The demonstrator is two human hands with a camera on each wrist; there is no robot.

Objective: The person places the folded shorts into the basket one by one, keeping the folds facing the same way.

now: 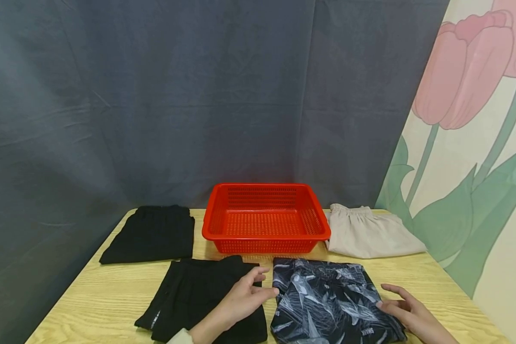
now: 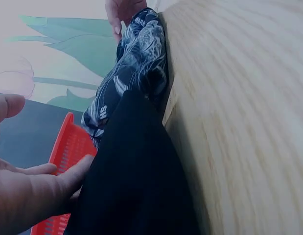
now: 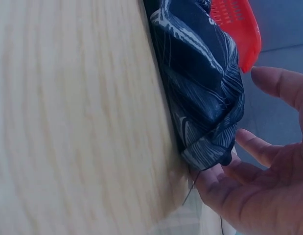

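In the head view a dark shorts-like garment with a white leaf print (image 1: 327, 301) lies folded at the front of the table. My right hand (image 1: 406, 313) is at its right edge, fingers loosely spread. Right at the fabric's edge are its fingertips (image 3: 259, 144) in the right wrist view. Over folded black trousers (image 1: 198, 296), my left hand (image 1: 247, 298) is held with fingers apart and nothing between them. Its fingertips reach the printed garment's left edge in the head view. The left wrist view shows the black cloth (image 2: 131, 171) just beyond the left fingers.
A red plastic basket (image 1: 264, 246) stands at the back middle of the wooden table (image 1: 90, 296). Folded black clothing (image 1: 152, 234) lies at back left and a folded beige garment (image 1: 370, 231) at back right. A grey curtain (image 1: 219, 95) hangs behind.
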